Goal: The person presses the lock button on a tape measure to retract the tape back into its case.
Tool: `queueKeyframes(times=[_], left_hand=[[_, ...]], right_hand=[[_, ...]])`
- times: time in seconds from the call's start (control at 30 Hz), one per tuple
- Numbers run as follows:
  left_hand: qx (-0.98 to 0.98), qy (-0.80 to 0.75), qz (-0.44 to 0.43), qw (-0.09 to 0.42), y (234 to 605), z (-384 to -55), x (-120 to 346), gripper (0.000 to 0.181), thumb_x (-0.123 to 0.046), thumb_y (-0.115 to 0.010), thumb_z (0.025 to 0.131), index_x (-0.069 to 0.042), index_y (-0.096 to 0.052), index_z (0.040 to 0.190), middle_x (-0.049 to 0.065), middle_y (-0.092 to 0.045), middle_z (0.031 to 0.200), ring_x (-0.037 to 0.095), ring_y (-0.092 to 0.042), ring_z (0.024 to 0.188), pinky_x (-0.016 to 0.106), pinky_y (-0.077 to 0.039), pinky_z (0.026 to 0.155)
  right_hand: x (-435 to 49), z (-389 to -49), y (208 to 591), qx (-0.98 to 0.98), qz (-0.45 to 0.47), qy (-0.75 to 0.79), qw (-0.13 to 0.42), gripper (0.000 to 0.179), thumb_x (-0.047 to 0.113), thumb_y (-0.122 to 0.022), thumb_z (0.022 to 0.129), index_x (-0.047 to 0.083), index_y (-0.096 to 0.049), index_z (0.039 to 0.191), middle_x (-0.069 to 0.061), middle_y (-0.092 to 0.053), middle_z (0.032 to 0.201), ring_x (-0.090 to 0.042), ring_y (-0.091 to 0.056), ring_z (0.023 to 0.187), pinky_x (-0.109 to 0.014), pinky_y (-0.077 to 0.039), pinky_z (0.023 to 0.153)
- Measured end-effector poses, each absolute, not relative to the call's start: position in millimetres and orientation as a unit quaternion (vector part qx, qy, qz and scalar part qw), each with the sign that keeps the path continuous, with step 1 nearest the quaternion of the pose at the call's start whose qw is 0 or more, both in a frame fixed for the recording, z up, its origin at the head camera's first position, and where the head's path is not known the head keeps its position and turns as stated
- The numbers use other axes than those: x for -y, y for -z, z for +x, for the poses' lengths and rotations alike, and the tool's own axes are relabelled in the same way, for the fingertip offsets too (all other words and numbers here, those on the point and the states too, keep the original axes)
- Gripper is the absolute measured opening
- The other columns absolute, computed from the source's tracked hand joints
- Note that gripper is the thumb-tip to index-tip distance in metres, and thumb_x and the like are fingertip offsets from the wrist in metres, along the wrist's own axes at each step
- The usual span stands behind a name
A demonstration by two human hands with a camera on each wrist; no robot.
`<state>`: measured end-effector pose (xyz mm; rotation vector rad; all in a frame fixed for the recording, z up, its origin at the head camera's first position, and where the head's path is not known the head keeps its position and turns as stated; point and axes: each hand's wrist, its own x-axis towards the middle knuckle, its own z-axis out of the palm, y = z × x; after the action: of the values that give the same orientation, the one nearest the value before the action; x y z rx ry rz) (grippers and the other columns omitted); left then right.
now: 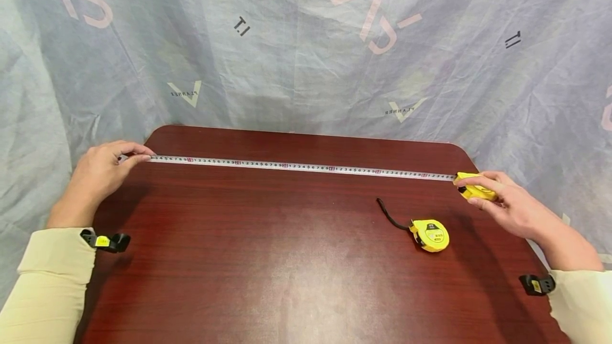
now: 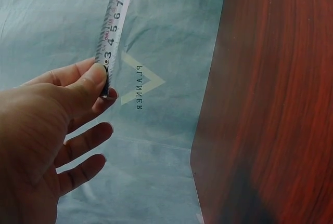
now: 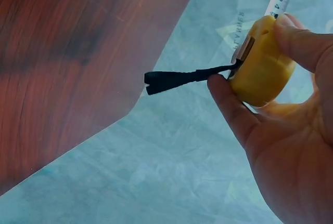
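A white tape blade [image 1: 306, 167] with black numbers runs taut from left to right above the table's far part. My left hand [image 1: 107, 169] pinches its end between thumb and forefinger; in the left wrist view the other fingers [image 2: 86, 143] are spread apart. At the far right my right hand [image 1: 518, 206] grips the yellow tape measure case [image 1: 478, 187] from which the blade comes out. A black wrist strap [image 3: 177, 78] hangs from that case in the right wrist view. Nearer to me, a second yellow tape measure [image 1: 432, 235] lies on the table, its black strap stretched toward the upper left.
The dark red wooden table [image 1: 268, 248] has cut-off far corners. Behind it and at both sides hangs a grey-blue printed cloth [image 1: 296, 57]. Black wrist bands with small devices [image 1: 107, 241] sit at both cuffs.
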<state>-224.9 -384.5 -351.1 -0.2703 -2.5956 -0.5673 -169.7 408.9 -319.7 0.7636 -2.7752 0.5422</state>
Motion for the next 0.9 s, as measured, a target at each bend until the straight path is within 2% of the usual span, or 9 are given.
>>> queueKeyframes(times=[0.13,0.23,0.37,0.47,0.6,0.73,0.9], left_hand=[[0.945,0.205,-0.099,0.234,350.9,-224.9,383.0,0.010,-0.024,-0.078,0.095,-0.024,-0.081,0.104,0.006,-0.075,0.109,0.003,-0.051,0.075,0.032,-0.036,0.068],[0.946,0.207,-0.099,0.231,351.0,-224.6,382.2,0.009,-0.025,-0.078,0.095,-0.024,-0.081,0.104,0.006,-0.075,0.109,0.006,-0.053,0.078,0.035,-0.037,0.070],[0.944,0.206,-0.106,0.234,352.1,-225.0,380.7,0.010,-0.023,-0.078,0.095,-0.023,-0.081,0.104,0.006,-0.075,0.109,0.020,-0.058,0.084,0.036,-0.037,0.073],[0.944,0.206,-0.112,0.232,352.9,-226.1,380.3,0.010,-0.022,-0.078,0.095,-0.023,-0.081,0.104,0.006,-0.075,0.109,0.026,-0.059,0.087,0.035,-0.037,0.074],[0.946,0.209,-0.111,0.222,352.8,-227.4,381.4,0.010,-0.025,-0.077,0.096,-0.024,-0.081,0.105,0.007,-0.075,0.110,0.023,-0.058,0.085,0.034,-0.037,0.073],[0.947,0.214,-0.103,0.215,350.8,-226.8,382.0,0.010,-0.027,-0.076,0.096,-0.024,-0.081,0.105,0.007,-0.074,0.111,0.020,-0.057,0.084,0.038,-0.038,0.073],[0.949,0.219,-0.095,0.206,349.3,-225.8,381.8,0.010,-0.027,-0.074,0.098,-0.024,-0.080,0.106,0.010,-0.073,0.113,0.027,-0.059,0.088,0.043,-0.039,0.075]], right_hand=[[-412.0,-172.5,323.3,0.941,0.267,-0.162,0.130,0.050,-0.006,-0.080,0.084,0.021,-0.069,0.125,-0.005,-0.055,0.129,-0.006,-0.041,0.113,-0.020,-0.037,0.077],[-412.1,-174.2,325.0,0.940,0.266,-0.162,0.138,0.045,-0.008,-0.081,0.081,0.021,-0.069,0.112,-0.007,-0.054,0.123,-0.005,-0.040,0.110,-0.018,-0.037,0.074],[-410.4,-175.6,326.4,0.936,0.278,-0.173,0.132,0.040,-0.010,-0.079,0.083,0.021,-0.063,0.102,-0.009,-0.051,0.119,-0.005,-0.039,0.105,-0.016,-0.038,0.071],[-409.4,-175.3,327.0,0.933,0.282,-0.183,0.124,0.038,-0.011,-0.077,0.085,0.019,-0.063,0.103,-0.009,-0.050,0.120,-0.004,-0.040,0.104,-0.016,-0.038,0.071],[-409.2,-174.7,327.0,0.933,0.279,-0.191,0.123,0.037,-0.012,-0.076,0.085,0.018,-0.063,0.104,-0.008,-0.050,0.122,-0.004,-0.039,0.106,-0.015,-0.038,0.072],[-409.4,-174.4,325.9,0.934,0.280,-0.186,0.124,0.040,-0.012,-0.077,0.085,0.019,-0.065,0.107,-0.007,-0.050,0.124,-0.004,-0.039,0.108,-0.015,-0.037,0.074],[-409.3,-174.4,322.8,0.939,0.261,-0.194,0.111,0.040,-0.010,-0.075,0.088,0.016,-0.064,0.117,-0.010,-0.050,0.126,-0.001,-0.042,0.098,-0.014,-0.041,0.070]])
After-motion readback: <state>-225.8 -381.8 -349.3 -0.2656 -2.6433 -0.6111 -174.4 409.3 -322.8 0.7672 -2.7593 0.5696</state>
